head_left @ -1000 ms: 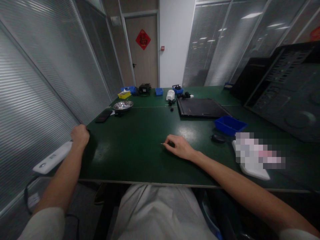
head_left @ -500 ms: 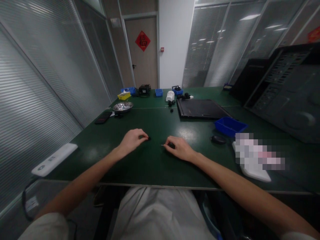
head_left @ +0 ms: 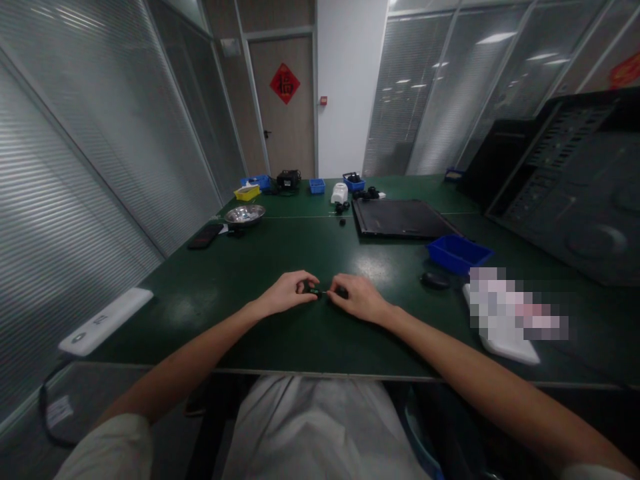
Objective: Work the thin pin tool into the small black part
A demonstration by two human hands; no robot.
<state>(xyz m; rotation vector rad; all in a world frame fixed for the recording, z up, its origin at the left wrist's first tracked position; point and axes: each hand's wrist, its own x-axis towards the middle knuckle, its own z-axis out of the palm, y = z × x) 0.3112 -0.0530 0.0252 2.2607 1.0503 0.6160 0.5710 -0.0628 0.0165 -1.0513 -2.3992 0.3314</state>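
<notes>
Over the green table (head_left: 280,340), my left hand (head_left: 291,292) is closed in a pinch on a small dark piece (head_left: 314,291) with a hint of green; its exact kind is too small to tell. My right hand (head_left: 357,297) faces it from the right, fingers curled. A thin pale tip (head_left: 325,292) pokes out from between its thumb and forefinger, pointing at the dark piece. The rest of that slim item is hidden in the palm. The two hands are very close together, and I cannot tell whether the tip touches the piece.
Right of my hands are a black mouse (head_left: 435,281), a blue tray (head_left: 459,254), a closed black laptop (head_left: 403,219) and a white slab (head_left: 495,333), partly blurred. A white power strip (head_left: 106,321) lies left. Farther back stand a metal bowl (head_left: 245,215) and small bins.
My left hand has come from the table's left edge, by the power strip, across to my right hand with the small dark piece. My right hand has stayed put, holding the thin-tipped item.
</notes>
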